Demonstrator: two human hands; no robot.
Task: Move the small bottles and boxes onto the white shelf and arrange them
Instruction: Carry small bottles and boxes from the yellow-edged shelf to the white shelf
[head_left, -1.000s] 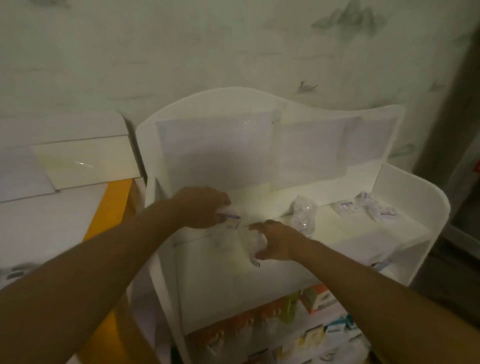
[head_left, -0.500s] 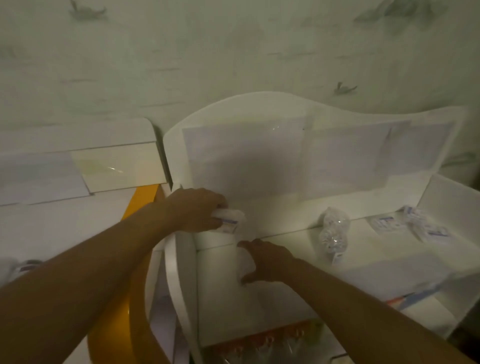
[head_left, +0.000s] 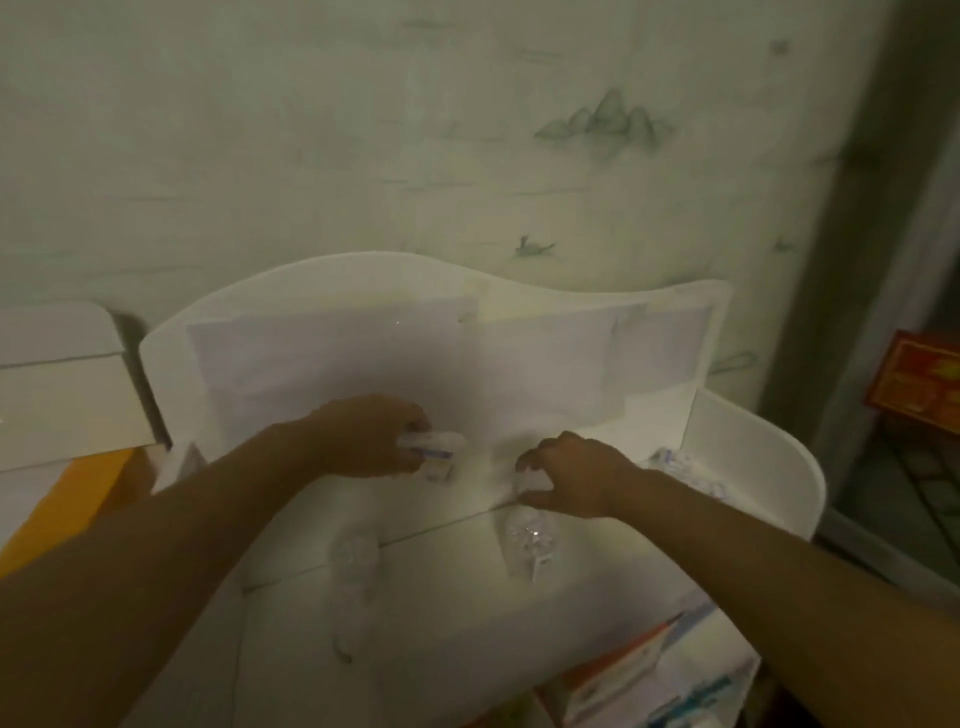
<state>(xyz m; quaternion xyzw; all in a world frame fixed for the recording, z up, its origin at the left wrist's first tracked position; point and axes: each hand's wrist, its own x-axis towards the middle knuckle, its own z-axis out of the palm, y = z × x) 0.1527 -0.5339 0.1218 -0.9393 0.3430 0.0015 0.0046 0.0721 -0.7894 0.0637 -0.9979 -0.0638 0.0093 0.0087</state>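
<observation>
Left hand (head_left: 363, 436) gripping a small white box (head_left: 434, 449) over the white shelf (head_left: 758, 467) top tier; right hand (head_left: 571, 480) pinching a clear small bottle (head_left: 530, 530) beside it.

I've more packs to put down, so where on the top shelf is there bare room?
The bare patch lies at the front of the shelf, right of the clear pack and the pack under the right hand. It is crowded along the back: the left hand holds a small box, and wrapped packs fill the right corner.
</observation>
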